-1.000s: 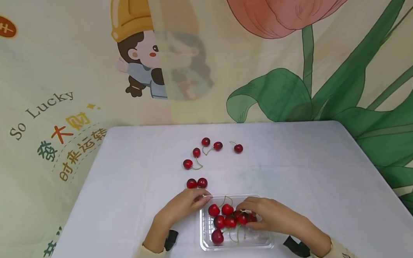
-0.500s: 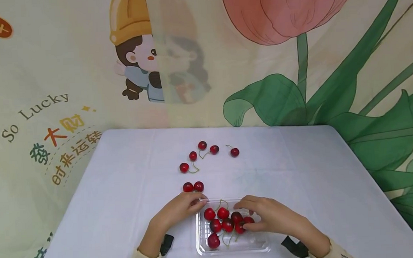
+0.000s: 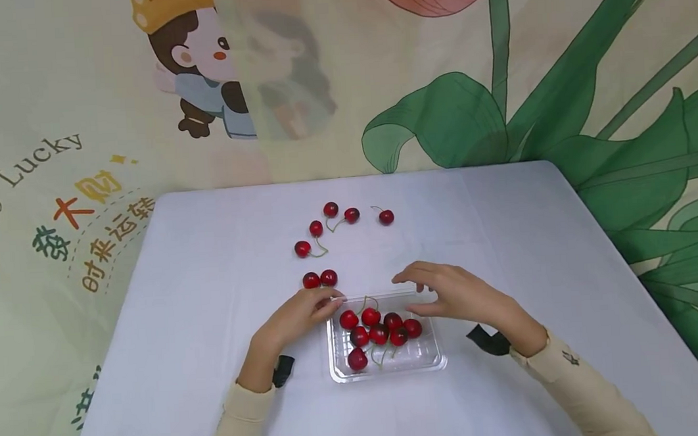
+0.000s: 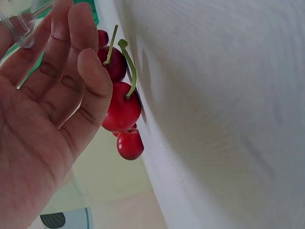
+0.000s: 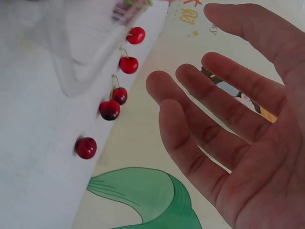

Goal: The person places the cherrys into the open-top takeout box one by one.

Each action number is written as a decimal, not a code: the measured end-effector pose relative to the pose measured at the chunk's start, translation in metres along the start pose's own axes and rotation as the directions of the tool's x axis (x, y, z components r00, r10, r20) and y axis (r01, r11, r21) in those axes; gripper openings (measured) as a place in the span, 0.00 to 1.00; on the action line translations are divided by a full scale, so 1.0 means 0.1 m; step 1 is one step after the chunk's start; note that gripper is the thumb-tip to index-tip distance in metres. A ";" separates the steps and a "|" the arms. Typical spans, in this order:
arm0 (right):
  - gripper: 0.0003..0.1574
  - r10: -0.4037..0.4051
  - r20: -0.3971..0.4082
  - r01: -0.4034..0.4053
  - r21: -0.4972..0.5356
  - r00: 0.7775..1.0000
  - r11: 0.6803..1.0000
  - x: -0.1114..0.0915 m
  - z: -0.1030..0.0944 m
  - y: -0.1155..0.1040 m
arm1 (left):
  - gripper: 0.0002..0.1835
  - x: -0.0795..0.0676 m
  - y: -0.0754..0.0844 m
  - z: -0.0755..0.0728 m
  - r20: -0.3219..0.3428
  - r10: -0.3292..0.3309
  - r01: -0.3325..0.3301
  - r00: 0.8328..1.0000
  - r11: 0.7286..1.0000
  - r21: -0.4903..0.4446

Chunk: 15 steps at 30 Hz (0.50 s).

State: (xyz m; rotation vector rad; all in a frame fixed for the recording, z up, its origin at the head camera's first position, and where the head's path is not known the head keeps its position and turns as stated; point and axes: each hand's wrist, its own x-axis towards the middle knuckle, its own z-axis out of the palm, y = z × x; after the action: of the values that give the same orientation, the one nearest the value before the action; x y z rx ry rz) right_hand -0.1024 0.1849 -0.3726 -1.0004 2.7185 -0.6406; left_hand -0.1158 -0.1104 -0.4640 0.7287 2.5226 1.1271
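Observation:
A clear plastic tray (image 3: pixel 427 355) sits on the white table, with several dark red cherries (image 3: pixel 379 334) inside, some with green stems. My left hand (image 3: pixel 295 318) pinches the tray's far left corner between thumb and fingers; its palm and the tray's corner show in the left wrist view. Two cherries (image 3: pixel 319 279) lie just beyond that hand. Over the tray's far right corner is my right hand (image 3: pixel 459 292), its fingers parted and holding nothing. In the right wrist view its palm faces the camera, thumb apart from the fingers.
Farther back lie two pairs of cherries joined by their stems (image 3: pixel 333 227) and a single cherry (image 3: pixel 386 217). A printed cloth (image 3: pixel 439 127) with a tulip and a cartoon figure hangs behind the table (image 3: pixel 208 252).
My right hand has let go of a cherry in the tray and drawn up and away. The left hand stays at the tray's corner. The head view has shifted downward.

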 end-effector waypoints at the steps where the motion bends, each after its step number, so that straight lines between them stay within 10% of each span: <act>1: 0.29 -0.008 -0.006 0.008 -0.011 1.000 1.000 0.02 -0.04 0.01 | 0.10 0.00 0.00 0.00 -0.001 -0.002 0.002 1.000 1.000 -0.004; 15: 0.28 -0.012 -0.128 0.013 0.007 0.992 1.000 0.40 -0.41 0.03 | 0.13 0.00 0.03 -0.05 0.016 -0.016 0.016 1.000 1.000 0.009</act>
State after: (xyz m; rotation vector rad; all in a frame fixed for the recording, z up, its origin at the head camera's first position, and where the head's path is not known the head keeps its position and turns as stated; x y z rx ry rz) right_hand -0.1472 0.1749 -0.3377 -1.0082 2.8194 -0.7415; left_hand -0.1171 -0.1113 -0.4585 0.7163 2.5168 1.1010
